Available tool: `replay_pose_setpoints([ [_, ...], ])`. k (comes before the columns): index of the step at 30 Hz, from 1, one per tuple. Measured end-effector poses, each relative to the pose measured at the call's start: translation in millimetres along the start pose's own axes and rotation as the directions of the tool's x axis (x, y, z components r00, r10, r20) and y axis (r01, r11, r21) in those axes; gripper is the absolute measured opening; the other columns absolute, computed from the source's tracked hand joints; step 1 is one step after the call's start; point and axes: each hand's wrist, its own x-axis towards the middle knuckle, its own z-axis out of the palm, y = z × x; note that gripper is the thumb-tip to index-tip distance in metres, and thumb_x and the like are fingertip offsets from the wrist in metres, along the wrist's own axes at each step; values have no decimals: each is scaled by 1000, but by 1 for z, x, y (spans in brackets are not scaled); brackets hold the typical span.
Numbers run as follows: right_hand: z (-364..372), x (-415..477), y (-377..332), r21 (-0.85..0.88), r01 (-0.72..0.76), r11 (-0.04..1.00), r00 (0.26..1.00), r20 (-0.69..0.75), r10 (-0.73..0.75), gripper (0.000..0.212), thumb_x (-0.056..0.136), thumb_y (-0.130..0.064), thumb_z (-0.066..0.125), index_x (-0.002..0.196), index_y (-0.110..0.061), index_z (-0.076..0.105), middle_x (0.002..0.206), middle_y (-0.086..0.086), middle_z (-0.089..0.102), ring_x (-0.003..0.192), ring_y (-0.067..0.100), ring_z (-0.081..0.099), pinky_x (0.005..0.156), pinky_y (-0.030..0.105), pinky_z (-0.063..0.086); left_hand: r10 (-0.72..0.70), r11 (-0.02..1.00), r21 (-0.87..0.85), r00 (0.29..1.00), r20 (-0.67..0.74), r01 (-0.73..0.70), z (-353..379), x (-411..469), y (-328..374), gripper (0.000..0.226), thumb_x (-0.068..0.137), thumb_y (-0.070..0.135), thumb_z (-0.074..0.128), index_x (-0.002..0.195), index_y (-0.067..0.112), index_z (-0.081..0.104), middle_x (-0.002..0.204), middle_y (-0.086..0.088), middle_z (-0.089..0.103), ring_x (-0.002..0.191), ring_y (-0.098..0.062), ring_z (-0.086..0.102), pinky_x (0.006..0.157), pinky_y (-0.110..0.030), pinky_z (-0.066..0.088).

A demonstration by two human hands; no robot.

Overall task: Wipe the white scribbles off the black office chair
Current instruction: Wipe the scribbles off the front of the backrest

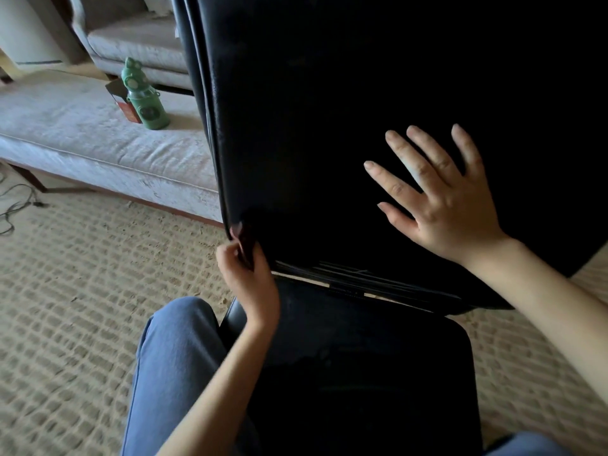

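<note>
The black office chair fills the middle and right of the view, its tall leather backrest [312,110] upright and its seat [362,373] below. I cannot make out any white scribbles on the dark surface. My left hand [246,274] pinches the backrest's lower left corner, where a small reddish patch shows at the edge. Resting flat on the lower backrest is my right hand [437,195], fingers spread, nothing in it. No cloth is in view.
A grey sofa [98,136] stands at the left with a green bottle [144,97] and a small red box [126,108] on its cushion. Beige woven carpet [82,307] covers the floor. A dark cable [16,205] lies at far left. My knee in blue trousers [174,357] is beside the seat.
</note>
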Motion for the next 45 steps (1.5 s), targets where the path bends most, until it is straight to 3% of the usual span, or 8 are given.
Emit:
replay_pose_setpoints([
  [5,-1,1,0,11,-15,1000,1000,9,15,45,94,-34,57,136,-17,53,143,15,45,134,31,38,109,56,25,233,967,81,967,101,-242,28,-24,-8,11,82,1,55,93,-3,54,91,-14,50,88,-22,44,84,-27,36],
  [9,-3,1,1,13,-8,1000,1000,16,8,45,94,-33,56,136,-17,53,144,15,44,134,30,39,109,57,26,238,959,74,921,308,-273,51,-71,-22,27,84,0,56,110,8,54,102,-9,56,94,-18,49,87,-26,40],
  [13,-1,1,0,1,-5,1000,1000,14,5,46,93,-33,56,137,-18,52,143,15,45,134,30,38,110,56,25,228,943,57,760,609,-329,60,-117,-24,23,84,5,56,101,20,52,91,-3,58,85,-15,50,76,-31,43],
  [16,0,1,1,-5,2,1000,1000,8,-2,46,94,-34,55,137,-19,52,143,15,45,134,30,39,110,55,25,16,998,40,866,500,-41,46,-113,-27,29,83,-3,62,87,23,51,83,9,56,81,4,52,75,-19,43],
  [22,3,1,0,-14,0,1000,1000,-7,0,46,94,-33,55,136,-18,53,143,15,45,134,30,38,111,54,21,-189,982,43,977,97,186,12,-41,-40,15,93,1,53,90,11,42,79,-1,46,75,-11,43,73,-24,36],
  [31,2,-1,1,-2,1,1000,1000,11,-1,45,95,-34,53,137,-19,52,144,15,45,134,30,39,111,54,22,-260,962,10,906,333,272,75,-126,-4,19,89,-2,55,92,15,48,90,-9,58,82,-20,55,79,-31,44],
  [35,3,0,3,1,7,1000,1000,26,-7,45,95,-35,52,138,-19,51,144,14,44,135,29,39,111,53,23,-276,952,2,853,443,307,73,-140,5,16,89,2,58,89,16,50,89,-8,59,77,-6,54,75,-19,42],
  [45,-27,-62,9,159,-10,987,1000,5,10,26,86,-6,61,109,-8,72,127,15,60,121,27,55,105,47,38,-221,958,-112,931,289,263,65,-119,24,25,89,-1,57,83,21,45,81,-3,51,71,-4,47,71,-15,39],
])
